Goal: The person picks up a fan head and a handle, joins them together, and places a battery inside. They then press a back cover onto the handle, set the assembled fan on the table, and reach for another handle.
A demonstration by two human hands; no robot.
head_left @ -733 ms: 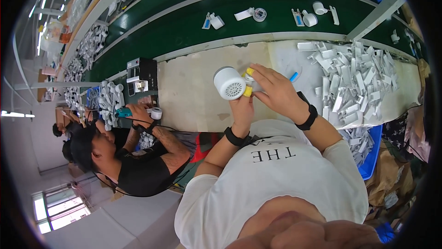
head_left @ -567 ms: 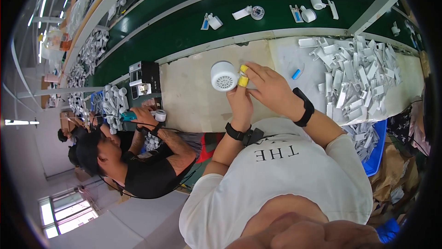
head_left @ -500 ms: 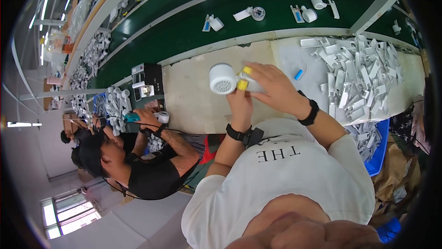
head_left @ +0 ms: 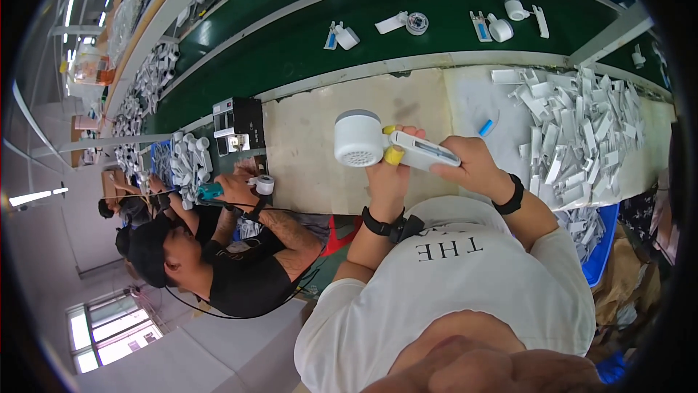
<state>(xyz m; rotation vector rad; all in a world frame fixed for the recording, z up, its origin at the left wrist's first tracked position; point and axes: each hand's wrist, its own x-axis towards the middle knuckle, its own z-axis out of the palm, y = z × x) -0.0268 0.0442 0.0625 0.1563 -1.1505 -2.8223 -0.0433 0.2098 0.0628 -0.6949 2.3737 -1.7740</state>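
Note:
A white handheld device [head_left: 358,140] with a round, perforated head and a grey rim is held over the bench in front of me. My left hand [head_left: 388,182] is closed around its neck, with yellow covers on two fingertips. At the far end of the handle [head_left: 425,153], my right hand [head_left: 474,164] grips with thumb and fingers. A long dark slot runs along the upper face of the handle. Some of my left fingers are hidden behind the device. On the bench beyond my right hand lies a small blue part [head_left: 486,127] with a thin wire.
A heap of white handle shells [head_left: 574,131] covers the bench on the right, above a blue bin [head_left: 603,244]. Several device parts lie on the green conveyor [head_left: 451,47] ahead. At left, a co-worker [head_left: 247,269] holds a teal tool [head_left: 209,191] beside a black machine [head_left: 238,127].
My right hand has shifted from over the handle near the neck to its far end, uncovering the slotted face. The device stays in my left hand.

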